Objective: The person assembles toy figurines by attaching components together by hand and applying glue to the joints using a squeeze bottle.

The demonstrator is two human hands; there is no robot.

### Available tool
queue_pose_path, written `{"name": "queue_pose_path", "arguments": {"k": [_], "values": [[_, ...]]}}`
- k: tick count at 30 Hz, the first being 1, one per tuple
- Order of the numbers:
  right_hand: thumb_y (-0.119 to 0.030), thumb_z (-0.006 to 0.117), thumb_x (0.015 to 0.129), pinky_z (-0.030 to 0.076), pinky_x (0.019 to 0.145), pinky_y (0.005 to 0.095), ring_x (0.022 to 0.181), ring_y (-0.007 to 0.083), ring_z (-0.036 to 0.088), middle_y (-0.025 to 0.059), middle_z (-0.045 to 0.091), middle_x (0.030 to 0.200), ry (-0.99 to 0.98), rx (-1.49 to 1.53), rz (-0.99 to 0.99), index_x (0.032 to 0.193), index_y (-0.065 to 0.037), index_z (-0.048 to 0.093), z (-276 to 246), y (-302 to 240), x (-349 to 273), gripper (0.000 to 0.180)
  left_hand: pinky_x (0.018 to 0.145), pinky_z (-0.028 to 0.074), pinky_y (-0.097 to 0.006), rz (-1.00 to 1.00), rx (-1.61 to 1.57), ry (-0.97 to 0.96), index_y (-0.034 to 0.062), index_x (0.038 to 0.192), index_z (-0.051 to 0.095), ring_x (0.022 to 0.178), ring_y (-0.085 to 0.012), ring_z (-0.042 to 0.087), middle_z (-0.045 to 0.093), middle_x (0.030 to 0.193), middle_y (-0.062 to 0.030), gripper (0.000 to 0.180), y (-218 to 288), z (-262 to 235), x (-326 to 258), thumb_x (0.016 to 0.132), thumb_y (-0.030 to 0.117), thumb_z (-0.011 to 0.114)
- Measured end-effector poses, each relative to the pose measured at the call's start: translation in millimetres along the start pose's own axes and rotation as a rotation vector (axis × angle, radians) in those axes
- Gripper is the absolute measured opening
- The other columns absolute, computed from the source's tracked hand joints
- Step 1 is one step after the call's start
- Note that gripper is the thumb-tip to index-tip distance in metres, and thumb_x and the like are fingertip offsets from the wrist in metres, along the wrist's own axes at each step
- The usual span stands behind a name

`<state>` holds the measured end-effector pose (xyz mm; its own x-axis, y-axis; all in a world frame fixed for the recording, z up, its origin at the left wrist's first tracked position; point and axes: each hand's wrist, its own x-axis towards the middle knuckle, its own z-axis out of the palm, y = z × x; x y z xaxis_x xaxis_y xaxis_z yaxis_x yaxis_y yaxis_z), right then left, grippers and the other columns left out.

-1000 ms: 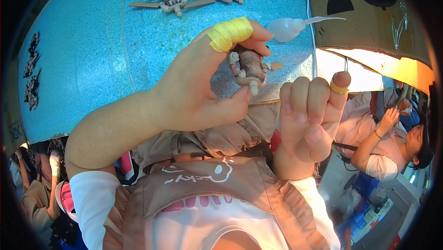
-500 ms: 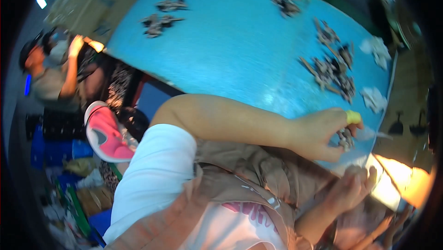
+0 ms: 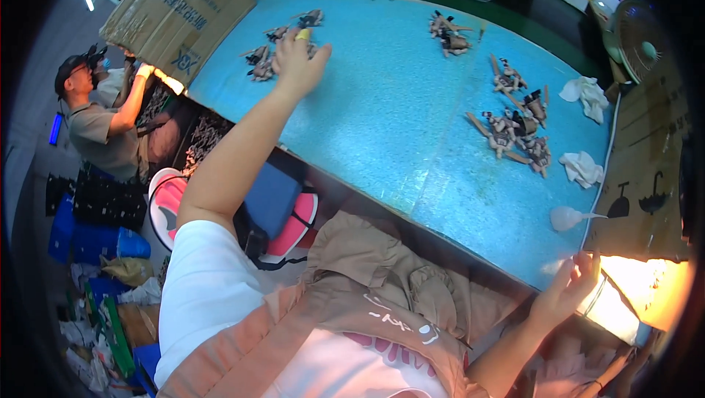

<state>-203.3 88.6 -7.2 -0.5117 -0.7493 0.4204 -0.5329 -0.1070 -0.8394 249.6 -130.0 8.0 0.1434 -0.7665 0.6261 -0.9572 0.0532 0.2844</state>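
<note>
My left hand [image 3: 296, 67] reaches to the far left of the blue tabletop, a yellow cover on one fingertip. Between its thumb and fingers shows a small toy figure [image 3: 313, 50], partly hidden by the hand. Around it lie similar figures, pale with dark and brown parts: one group [image 3: 260, 64] beside the hand, another figure [image 3: 311, 17] just beyond. My right hand [image 3: 564, 291] is low at the right, by the table's near corner and a bright light. Its fingers point up, slightly apart, and nothing shows in them.
More figures lie on the blue table [image 3: 367, 104] in a back group [image 3: 449, 34] and a right group [image 3: 518, 130]. White crumpled cloths [image 3: 582, 169] and a squeeze bottle [image 3: 567, 218] sit along the right edge. Cardboard boxes [image 3: 176, 16] flank the table; another person [image 3: 110, 115] works at far left.
My left hand has swung from the near right corner to the far left group, carrying a figure. The squeeze bottle and table front are now uncovered. The right hand stays near the same place.
</note>
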Motion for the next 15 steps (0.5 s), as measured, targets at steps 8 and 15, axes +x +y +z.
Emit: {"name": "queue_pose_path", "arguments": {"k": [8, 15], "values": [[-0.006, 0.059, 0.080, 0.036, 0.092, 0.0377, 0.107, 0.0287, 0.050, 0.0176, 0.053, 0.115, -0.149, -0.217, -0.087, 0.123, 0.001, 0.044, 33, 4, 34, 0.045, 0.100, 0.032, -0.040, 0.336, -0.277, -0.270, 0.0083, 0.127, 0.044, 0.121, -0.0347, 0.038, 0.040, 0.131, -0.0194, 0.061, 143, 68, 29, 0.074, 0.032, 0.065], [-0.006, 0.062, 0.078, 0.041, 0.085, 0.0361, 0.095, 0.0308, 0.055, 0.0182, 0.058, 0.098, -0.184, -0.183, -0.124, 0.097, 0.004, 0.054, 31, 7, 33, 0.022, 0.097, 0.033, -0.044, 0.439, -0.099, -0.586, 0.0081, 0.112, 0.059, 0.125, -0.0375, 0.031, 0.040, 0.130, -0.0210, 0.048, 173, 98, 40, 0.072, 0.033, 0.070]]}}
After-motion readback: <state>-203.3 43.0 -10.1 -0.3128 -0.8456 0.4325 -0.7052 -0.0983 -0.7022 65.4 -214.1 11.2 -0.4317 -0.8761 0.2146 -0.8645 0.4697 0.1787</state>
